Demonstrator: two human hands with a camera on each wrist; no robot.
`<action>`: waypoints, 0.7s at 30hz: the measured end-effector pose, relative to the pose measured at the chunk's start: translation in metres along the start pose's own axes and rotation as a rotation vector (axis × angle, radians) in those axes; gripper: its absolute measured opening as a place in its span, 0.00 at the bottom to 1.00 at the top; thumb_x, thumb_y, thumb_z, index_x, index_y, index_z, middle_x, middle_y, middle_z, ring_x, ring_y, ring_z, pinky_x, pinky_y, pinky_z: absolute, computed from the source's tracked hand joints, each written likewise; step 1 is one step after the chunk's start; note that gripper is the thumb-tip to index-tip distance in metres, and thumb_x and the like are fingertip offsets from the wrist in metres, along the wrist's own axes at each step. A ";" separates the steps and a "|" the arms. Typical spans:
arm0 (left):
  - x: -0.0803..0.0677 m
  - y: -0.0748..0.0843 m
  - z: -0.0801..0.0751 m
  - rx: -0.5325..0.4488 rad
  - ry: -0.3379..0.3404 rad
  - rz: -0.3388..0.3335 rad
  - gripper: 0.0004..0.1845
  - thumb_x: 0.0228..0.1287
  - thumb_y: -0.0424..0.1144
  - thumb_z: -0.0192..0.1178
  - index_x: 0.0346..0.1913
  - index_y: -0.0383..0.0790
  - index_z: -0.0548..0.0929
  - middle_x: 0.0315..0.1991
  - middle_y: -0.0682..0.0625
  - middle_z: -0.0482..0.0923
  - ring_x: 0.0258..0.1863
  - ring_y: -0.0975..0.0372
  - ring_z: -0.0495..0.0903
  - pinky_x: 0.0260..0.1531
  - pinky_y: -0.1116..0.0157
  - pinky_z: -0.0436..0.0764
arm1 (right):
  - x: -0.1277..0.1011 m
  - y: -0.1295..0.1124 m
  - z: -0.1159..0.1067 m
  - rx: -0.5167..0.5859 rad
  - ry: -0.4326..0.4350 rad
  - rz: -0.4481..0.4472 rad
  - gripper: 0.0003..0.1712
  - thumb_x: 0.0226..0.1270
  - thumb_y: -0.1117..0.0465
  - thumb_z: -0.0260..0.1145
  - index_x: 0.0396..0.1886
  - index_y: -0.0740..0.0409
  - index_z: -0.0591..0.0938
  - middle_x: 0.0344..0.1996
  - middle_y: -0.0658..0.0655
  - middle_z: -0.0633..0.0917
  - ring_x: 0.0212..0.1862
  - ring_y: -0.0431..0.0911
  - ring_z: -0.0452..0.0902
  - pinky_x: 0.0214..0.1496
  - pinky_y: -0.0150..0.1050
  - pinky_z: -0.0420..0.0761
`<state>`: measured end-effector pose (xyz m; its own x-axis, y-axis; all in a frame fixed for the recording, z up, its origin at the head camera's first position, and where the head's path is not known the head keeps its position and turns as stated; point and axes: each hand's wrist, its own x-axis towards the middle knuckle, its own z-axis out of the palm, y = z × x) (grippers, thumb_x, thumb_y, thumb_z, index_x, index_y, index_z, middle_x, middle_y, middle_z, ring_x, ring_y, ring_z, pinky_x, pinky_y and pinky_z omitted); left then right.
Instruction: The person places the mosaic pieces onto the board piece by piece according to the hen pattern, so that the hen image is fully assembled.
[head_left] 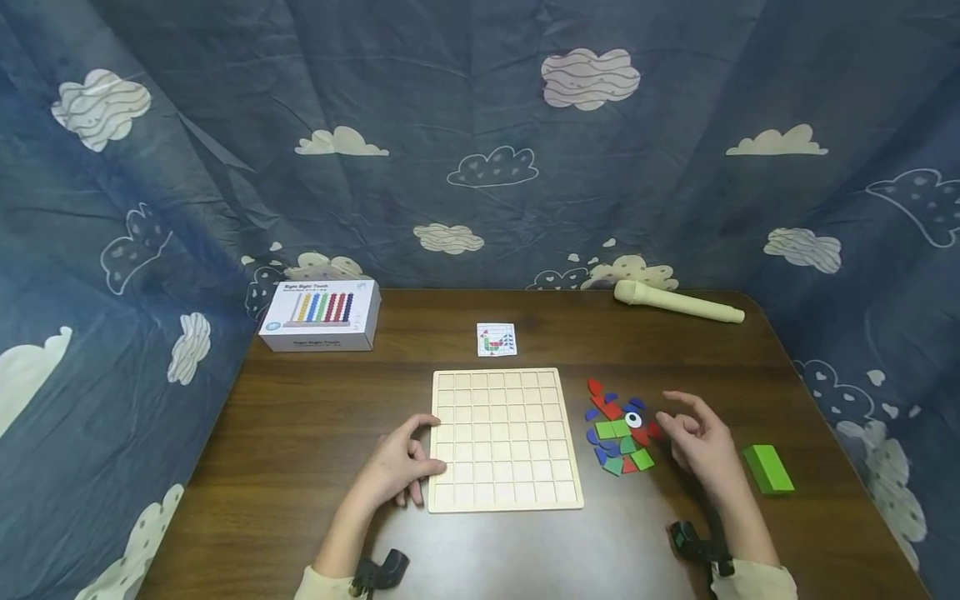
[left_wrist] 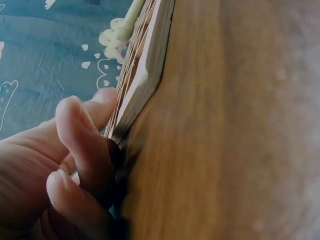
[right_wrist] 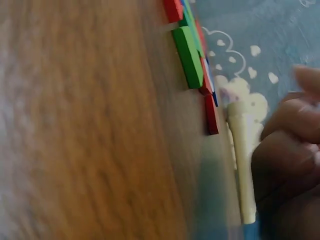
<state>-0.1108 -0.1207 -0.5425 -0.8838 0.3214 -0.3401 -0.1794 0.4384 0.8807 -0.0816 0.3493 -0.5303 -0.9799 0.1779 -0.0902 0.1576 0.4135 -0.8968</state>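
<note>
both forearms reach forward from the near edge of the table in pale sleeves, each with a dark wrist mount. the left hand (head_left: 397,468) lies low on the table, fingers (left_wrist: 82,137) loosely curled with their tips down, gripping nothing. the right hand (head_left: 699,442) is raised a little, fingers relaxed and spread, index extended toward the left, holding nothing

A dark wooden worktop (head_left: 315,417) carries a pale grid board (head_left: 504,439) touching the left fingers (head_left: 417,429), loose coloured pieces (head_left: 621,433) just left of the right fingers (head_left: 686,410), a green block (head_left: 767,467) on their other side, and, beyond, a picture card (head_left: 497,339), a box (head_left: 321,315) and a cream tube (head_left: 677,302).
</note>
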 end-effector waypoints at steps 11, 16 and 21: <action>-0.001 -0.002 0.000 -0.017 0.010 -0.017 0.39 0.56 0.36 0.73 0.69 0.52 0.67 0.22 0.46 0.81 0.06 0.63 0.75 0.07 0.58 0.79 | 0.008 0.011 0.007 -0.425 -0.126 0.032 0.30 0.65 0.37 0.67 0.53 0.56 0.80 0.15 0.48 0.71 0.16 0.40 0.62 0.16 0.33 0.61; 0.000 -0.003 0.001 -0.023 0.012 -0.017 0.39 0.55 0.36 0.73 0.69 0.52 0.66 0.22 0.46 0.81 0.05 0.63 0.75 0.07 0.58 0.79 | 0.007 0.012 0.010 -0.495 -0.127 0.035 0.29 0.64 0.36 0.67 0.49 0.57 0.82 0.15 0.48 0.70 0.16 0.42 0.62 0.15 0.34 0.61; 0.001 -0.003 0.000 -0.009 0.029 -0.011 0.39 0.56 0.36 0.73 0.69 0.53 0.67 0.22 0.47 0.80 0.05 0.63 0.74 0.07 0.59 0.78 | 0.008 0.011 0.011 -0.514 -0.111 0.005 0.29 0.65 0.37 0.67 0.49 0.56 0.83 0.15 0.48 0.70 0.16 0.41 0.62 0.15 0.33 0.61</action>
<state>-0.1115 -0.1219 -0.5458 -0.8938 0.2925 -0.3399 -0.1928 0.4338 0.8802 -0.0886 0.3453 -0.5461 -0.9816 0.0971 -0.1643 0.1748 0.8023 -0.5707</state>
